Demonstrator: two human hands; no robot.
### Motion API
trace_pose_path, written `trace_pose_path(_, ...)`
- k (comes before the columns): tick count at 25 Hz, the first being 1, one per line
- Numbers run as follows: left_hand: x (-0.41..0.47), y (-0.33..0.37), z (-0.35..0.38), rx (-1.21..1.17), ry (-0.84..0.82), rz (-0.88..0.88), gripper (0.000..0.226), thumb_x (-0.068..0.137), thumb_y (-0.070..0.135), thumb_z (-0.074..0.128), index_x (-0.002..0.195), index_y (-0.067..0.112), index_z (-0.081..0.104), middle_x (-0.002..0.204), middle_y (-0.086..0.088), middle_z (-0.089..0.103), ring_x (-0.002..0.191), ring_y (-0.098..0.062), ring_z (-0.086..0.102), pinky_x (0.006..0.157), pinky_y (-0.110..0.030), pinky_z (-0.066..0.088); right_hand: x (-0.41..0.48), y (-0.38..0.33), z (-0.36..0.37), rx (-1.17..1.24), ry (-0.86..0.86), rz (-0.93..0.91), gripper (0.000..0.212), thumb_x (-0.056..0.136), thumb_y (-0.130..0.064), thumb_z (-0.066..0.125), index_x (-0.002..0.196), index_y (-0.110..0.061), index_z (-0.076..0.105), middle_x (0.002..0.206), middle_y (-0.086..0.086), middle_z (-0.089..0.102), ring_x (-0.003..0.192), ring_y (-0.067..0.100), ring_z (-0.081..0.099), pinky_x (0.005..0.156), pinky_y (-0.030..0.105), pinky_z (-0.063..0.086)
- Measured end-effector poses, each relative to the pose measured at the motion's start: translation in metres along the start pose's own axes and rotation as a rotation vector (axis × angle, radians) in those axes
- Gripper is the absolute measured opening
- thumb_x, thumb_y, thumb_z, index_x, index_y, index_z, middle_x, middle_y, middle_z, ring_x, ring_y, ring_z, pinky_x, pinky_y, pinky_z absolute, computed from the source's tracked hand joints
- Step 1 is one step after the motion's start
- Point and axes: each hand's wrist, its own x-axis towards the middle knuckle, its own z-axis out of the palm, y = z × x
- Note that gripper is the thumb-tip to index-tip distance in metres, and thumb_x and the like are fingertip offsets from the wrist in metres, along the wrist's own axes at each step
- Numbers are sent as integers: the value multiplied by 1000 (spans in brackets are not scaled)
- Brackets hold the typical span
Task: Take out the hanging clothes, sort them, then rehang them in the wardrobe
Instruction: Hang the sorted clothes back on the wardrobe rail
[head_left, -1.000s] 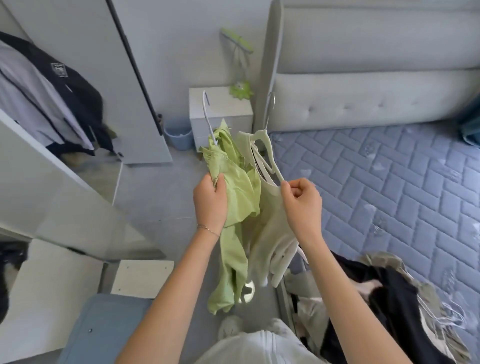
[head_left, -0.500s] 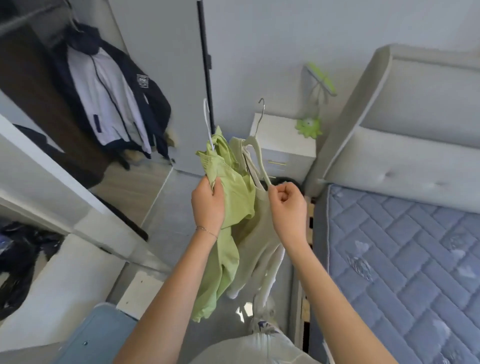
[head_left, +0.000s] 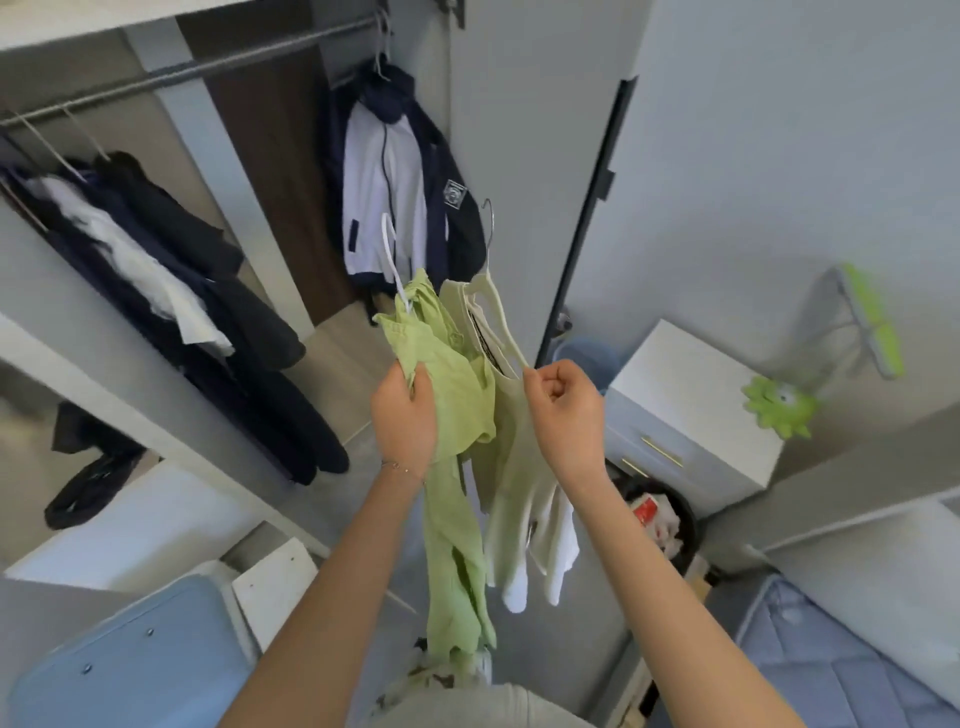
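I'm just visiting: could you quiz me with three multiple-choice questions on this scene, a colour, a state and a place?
1. What colour is the garment that the left hand grips? A red; B light green; C black.
2. What is the right hand doing? A spread flat, holding nothing; B resting on the left hand; C pinching the cream top.
3. Where is the navy-and-white jacket? A on the wardrobe rail; B in the left hand; C in the right hand.
Answers: 1 B, the cloth is pale green. 2 C, fingers curl on its shoulder. 3 A, its hanger hooks the rail.
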Motion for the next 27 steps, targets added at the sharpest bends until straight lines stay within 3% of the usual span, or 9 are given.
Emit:
trace_pose_path(3,50,-2,20,-33,64,-33,37,100,11,45,64,17,40,61,6,42,56,-7,40,51,-12,34,56,-3,19,-19,-44,-47,21,90,-23,59,74,-10,54,53,-9,41,51,7,37,56,27,39)
trace_pose_path(6,102,-5,42,-53,79,-74,25,101,15,44,77,10,52,69,7,50,64,-4,47,55,-11,35,109,-8,41,-42,-63,-89,23,90,-22,59,70,-13,51,51,-11,39,50,8,37,55,27,38)
trace_pose_path(10,165,-5,63,-54,97,-93,22,101,17,43,83,11,54,72,10,52,67,-2,49,58,-23,35,177,-23,69,-44,-98,-125,26,90,-17,60,67,-14,49,52,-9,39,50,7,34,53,22,35)
trace_pose_path(14,221,-3,75,-44,168,-76,22,101,15,44,80,12,52,69,10,50,64,-2,48,55,-18,33,239,-39,102,-24,-160,-142,23,91,-15,60,71,-7,53,53,-3,42,48,7,34,49,13,33)
trace_pose_path(21,325,-8,104,23,303,-110,20,100,13,46,82,10,54,70,10,50,64,-2,48,53,-10,34,355,-51,162,25,-325,-132,20,92,-21,60,80,-6,59,62,9,54,53,11,41,47,13,34)
trace_pose_path(27,394,-8,122,22,447,-148,20,100,12,46,85,6,56,73,3,50,63,-3,43,54,-7,33,438,-62,211,27,-450,-177,18,93,-19,59,81,-6,60,72,14,60,58,8,46,54,16,40)
